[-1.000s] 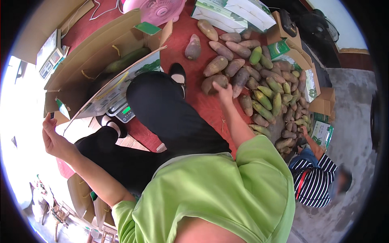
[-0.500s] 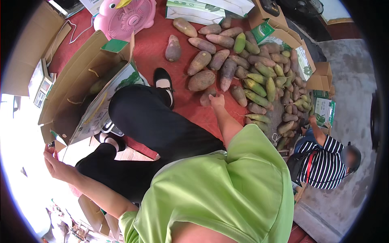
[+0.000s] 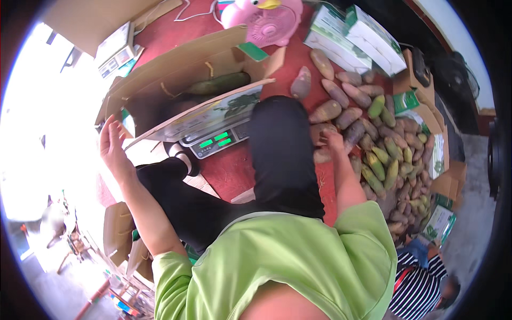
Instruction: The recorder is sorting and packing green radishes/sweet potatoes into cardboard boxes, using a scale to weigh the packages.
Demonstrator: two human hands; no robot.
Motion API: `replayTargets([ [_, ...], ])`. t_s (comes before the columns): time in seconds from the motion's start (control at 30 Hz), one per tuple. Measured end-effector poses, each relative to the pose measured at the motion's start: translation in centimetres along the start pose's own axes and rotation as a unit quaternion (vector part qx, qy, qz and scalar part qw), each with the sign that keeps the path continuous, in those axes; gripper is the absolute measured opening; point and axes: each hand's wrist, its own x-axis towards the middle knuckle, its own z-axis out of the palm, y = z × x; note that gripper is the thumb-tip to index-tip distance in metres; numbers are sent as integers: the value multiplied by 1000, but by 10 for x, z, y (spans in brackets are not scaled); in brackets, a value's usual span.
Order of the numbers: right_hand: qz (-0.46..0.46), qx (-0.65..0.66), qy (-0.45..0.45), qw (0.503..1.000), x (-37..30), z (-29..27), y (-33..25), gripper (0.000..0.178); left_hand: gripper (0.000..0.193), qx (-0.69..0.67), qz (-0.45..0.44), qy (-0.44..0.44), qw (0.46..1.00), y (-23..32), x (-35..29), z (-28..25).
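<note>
My right hand (image 3: 333,141) reaches down to the near edge of the radish pile, its fingers closed over the end of a purplish-brown radish (image 3: 321,129) that still lies on the red floor. Another radish (image 3: 321,155) sits just below that hand. Far to the left, my left hand (image 3: 114,152) is raised at the corner of a long open cardboard box (image 3: 176,58), fingers stretched out; whether they touch the box I cannot tell. Inside the box lies a dark green radish (image 3: 221,84). The box rests on a digital scale (image 3: 216,143) with lit green displays.
Many purple and green radishes (image 3: 392,154) are heaped to the right. A pink fan (image 3: 266,26) and white-green cartons (image 3: 341,40) stand at the back. A person in a striped shirt (image 3: 416,288) is at the lower right. Another open box (image 3: 117,229) stands at the lower left.
My view has swung left, so box and pile appear farther right. My right hand has shifted from the smaller radish to the larger one beside it. The scale now shows fully.
</note>
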Motion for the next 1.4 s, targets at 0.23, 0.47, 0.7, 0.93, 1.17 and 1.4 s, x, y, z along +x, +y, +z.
replayTargets([
  [0.23, -240, -150, -48, 958, -48, 52, -225, 21, 33, 53, -41, 10, 998, 4, 0, -12],
  [0.47, -286, -257, -115, 916, -95, 131, -333, 30, 45, 75, -49, -16, 996, 13, 12, -18],
  [0.7, -100, -120, -143, 977, -58, 199, -314, 21, 97, 227, -35, -11, 973, -20, 36, -27],
  [0.93, -98, -69, -181, 976, -42, 212, -286, 23, 133, 275, -38, -70, 958, -35, 39, -24],
  [1.17, -168, -237, -140, 947, -43, 211, -297, 23, 110, 333, -80, -119, 932, -7, 37, -24],
  [1.4, -131, -209, -218, 944, -33, 192, -304, 34, 60, 119, -27, -9, 992, -3, -35, -82],
])
